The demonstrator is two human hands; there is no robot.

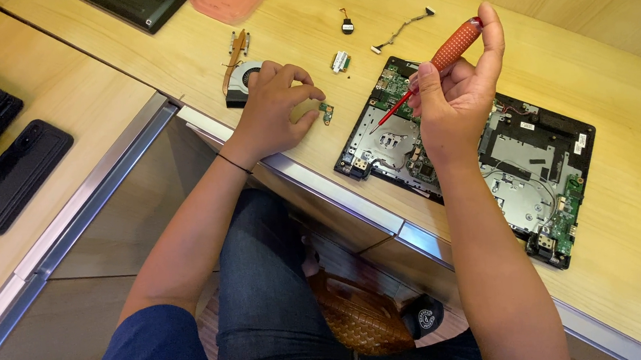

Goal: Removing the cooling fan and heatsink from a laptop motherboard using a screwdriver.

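- Fingers of the right hand (455,97) are curled shut round a screwdriver (432,68) with a ribbed orange-red handle; the forefinger tip caps the handle's far end, and the thin red shaft slants down to the left, its tip over the opened laptop base (516,164).
- Fingers of the left hand (275,108) are bent down onto the surface (622,258), their tips pinching or pressing a small green circuit board (327,111); I cannot tell whether it is truly gripped or only touched.
- Most of that little board is hidden under the fingertips; only its right end shows.
- Left hand also covers the near right part of a round black cooling fan (240,79), whose copper heat pipe (233,52) runs away to the far side.
- Laptop base lies right of centre, dark frame, grey metal plates, green boards; the right wrist hides its middle.
- Farther off lie a small white-and-green part (340,61), a black coin cell on a wire (347,26) and a thin ribbon cable (402,28).
- Far left, a black phone case (16,176) lies flat; a pink tray (232,0) is cut off at the top edge.
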